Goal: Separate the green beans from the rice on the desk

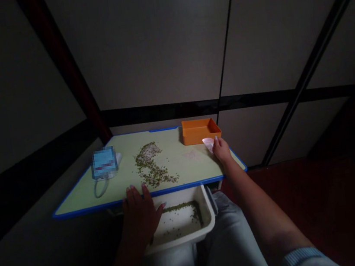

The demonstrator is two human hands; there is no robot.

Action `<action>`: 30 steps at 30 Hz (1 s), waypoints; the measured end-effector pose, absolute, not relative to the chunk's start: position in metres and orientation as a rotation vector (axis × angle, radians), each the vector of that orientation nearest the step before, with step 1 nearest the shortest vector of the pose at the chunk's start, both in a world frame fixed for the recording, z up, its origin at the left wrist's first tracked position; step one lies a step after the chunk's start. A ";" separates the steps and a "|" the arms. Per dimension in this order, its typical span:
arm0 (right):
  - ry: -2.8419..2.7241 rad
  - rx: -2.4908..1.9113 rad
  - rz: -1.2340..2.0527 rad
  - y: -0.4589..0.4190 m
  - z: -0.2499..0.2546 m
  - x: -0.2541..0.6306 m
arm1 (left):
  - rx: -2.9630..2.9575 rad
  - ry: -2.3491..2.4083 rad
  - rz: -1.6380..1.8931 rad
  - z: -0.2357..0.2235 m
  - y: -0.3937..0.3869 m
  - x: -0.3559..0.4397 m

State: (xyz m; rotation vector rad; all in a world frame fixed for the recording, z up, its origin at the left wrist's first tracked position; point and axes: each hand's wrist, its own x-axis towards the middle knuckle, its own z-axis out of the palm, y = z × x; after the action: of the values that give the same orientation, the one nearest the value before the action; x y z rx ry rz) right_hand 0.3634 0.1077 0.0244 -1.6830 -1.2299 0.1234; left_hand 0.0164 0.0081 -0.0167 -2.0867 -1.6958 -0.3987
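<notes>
My right hand (221, 149) is closed on a thin, pale pink piece (208, 143), perhaps paper or plastic, at the right side of the table. Just behind it stands an orange box (197, 137). My left hand (140, 207) has its fingers stretched out, with fingertips at the table's front edge and the thumb over a white drawer (191, 237). Small green grains lie in the drawer along its far and right sides. On the tabletop a loose pile of green grains (153, 175) spreads left of centre, with whitish grains (150, 152) mixed in at its far end.
The pale green table (84, 196) has a blue rim and stands against a panelled wall (153, 44). At its left lies a blurred blue object (104, 162) with a looped cord (101, 188). A faint pinkish patch (191, 154) lies before the orange box. My legs are under the drawer.
</notes>
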 end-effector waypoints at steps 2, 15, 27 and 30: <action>-1.234 -1.776 0.077 0.096 0.034 0.352 | -2.089 -1.688 -0.393 -0.017 0.008 0.016; -2.281 -1.802 -0.197 0.039 0.087 0.175 | -2.186 -1.639 -0.574 -0.026 0.010 0.006; -2.422 -1.827 -0.219 0.045 0.070 0.152 | -2.283 -1.673 -0.628 -0.022 0.007 0.005; -2.403 -1.869 -0.221 0.045 0.071 0.154 | -2.291 -1.694 -0.632 -0.021 0.007 0.006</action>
State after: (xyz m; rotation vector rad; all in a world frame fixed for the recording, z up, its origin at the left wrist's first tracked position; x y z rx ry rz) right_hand 0.1538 0.0448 0.0705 -1.8694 -2.4035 -0.2209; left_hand 0.0062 0.0068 -0.0206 -2.2914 -1.6942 -0.6324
